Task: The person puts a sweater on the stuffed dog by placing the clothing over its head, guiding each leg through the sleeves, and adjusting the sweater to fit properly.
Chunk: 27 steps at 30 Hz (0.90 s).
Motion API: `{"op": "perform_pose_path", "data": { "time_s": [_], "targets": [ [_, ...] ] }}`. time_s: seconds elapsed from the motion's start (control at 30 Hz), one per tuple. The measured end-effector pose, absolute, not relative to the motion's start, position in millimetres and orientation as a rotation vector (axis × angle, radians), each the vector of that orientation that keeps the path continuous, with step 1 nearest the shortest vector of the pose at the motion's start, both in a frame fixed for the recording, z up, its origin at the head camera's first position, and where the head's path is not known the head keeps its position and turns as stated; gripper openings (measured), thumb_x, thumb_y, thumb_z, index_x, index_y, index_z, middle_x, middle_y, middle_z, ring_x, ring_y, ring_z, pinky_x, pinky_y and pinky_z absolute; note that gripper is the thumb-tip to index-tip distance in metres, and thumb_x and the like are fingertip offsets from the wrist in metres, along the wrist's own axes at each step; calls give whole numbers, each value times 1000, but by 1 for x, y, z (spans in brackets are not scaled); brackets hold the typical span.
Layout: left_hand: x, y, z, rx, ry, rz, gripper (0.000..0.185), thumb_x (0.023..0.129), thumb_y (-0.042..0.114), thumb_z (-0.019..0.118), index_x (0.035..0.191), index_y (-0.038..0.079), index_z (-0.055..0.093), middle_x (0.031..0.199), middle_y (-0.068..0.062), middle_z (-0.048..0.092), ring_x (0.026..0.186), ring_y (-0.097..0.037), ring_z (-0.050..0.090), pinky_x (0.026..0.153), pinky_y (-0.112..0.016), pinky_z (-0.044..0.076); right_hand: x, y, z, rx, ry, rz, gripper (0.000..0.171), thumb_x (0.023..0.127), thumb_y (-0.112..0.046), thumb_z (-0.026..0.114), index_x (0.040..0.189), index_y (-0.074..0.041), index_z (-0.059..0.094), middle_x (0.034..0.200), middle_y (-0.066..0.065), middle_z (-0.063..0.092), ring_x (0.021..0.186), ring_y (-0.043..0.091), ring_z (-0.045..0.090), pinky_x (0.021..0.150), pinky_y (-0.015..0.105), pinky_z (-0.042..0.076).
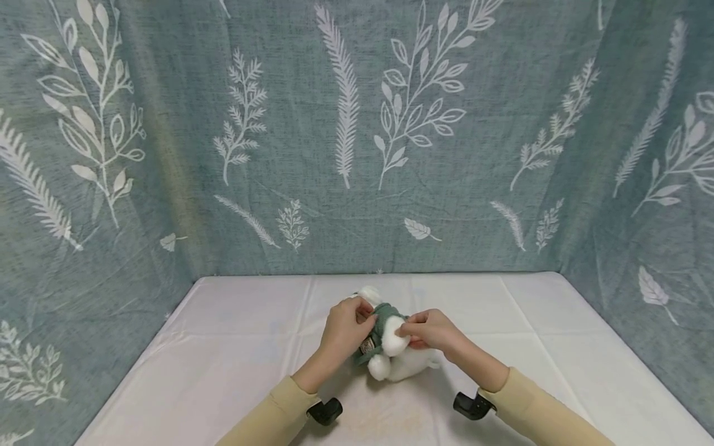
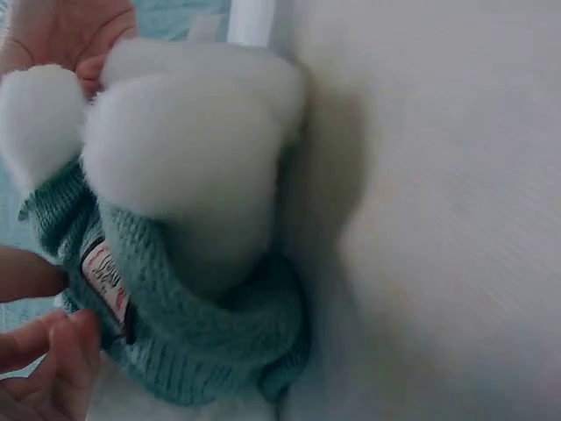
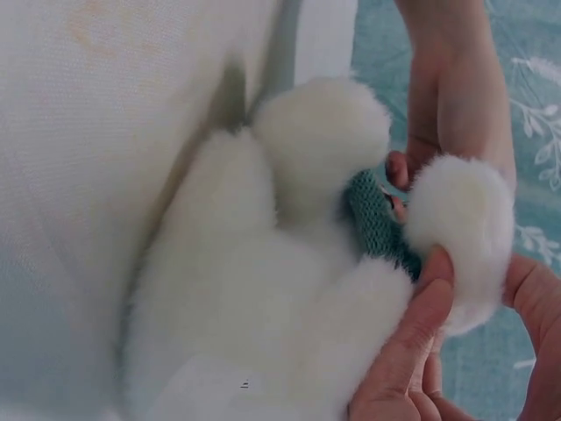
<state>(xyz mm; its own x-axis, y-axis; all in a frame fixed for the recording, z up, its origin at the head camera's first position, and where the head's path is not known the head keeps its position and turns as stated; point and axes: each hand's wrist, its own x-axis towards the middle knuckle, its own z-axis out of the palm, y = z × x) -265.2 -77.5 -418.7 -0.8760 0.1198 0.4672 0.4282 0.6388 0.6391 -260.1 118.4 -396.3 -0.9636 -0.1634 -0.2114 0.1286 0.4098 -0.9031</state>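
Note:
A white plush toy (image 1: pixel 409 364) wearing a green knitted sweater (image 2: pixel 193 346) lies on the table. A small label patch (image 2: pixel 107 281) shows on the knit. My left hand (image 1: pixel 347 323) pinches the sweater with thumb and fingertips, close to the patch; in the left wrist view its fingers (image 2: pixel 31 274) come in from the left edge. With thumb and fingers, my right hand (image 1: pixel 435 331) holds a rounded white limb (image 3: pixel 465 232) that sticks out of the sweater. The toy's furry body (image 3: pixel 254 298) fills much of the right wrist view, with a small white tag on it.
A white cloth (image 1: pixel 251 347) with fold lines covers the table. Blue-green fabric (image 1: pixel 357 124) with white leaf prints hangs behind and along both sides. Each wrist wears a black camera (image 1: pixel 325 411).

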Motion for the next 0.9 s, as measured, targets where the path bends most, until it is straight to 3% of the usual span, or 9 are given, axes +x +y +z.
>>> {"op": "perform_pose_path", "data": {
  "time_s": [0.43, 0.77, 0.9],
  "targets": [
    [-272, -79, -418, -304, -2464, -955, 7, 83, 9, 68, 77, 11, 69, 69, 1, 64, 58, -8, 56, 51, -20, 44, -260, 119, -397, -39, 2391, -1592, 18, 78, -16, 71, 87, -2, 69, 90, 7, 65, 72, 12, 63, 70, 28, 56],
    [-274, -73, -408, -408, -2504, -1069, 5, 85, 16, 70, 88, 11, 70, 78, 0, 68, 67, -10, 62, 57, -22, 49, -260, 121, -395, -43, 2404, -1551, 19, 79, -17, 72, 90, -2, 69, 91, 7, 65, 75, 13, 65, 71, 30, 56],
    [-281, -69, -403, -438, -2569, -1157, 10, 87, 22, 69, 85, 14, 72, 77, 1, 69, 66, -9, 60, 56, -23, 48, -258, 121, -395, -104, 2399, -1521, 22, 79, -19, 75, 92, -2, 69, 91, 7, 66, 77, 14, 65, 73, 32, 56]
  ]
}}
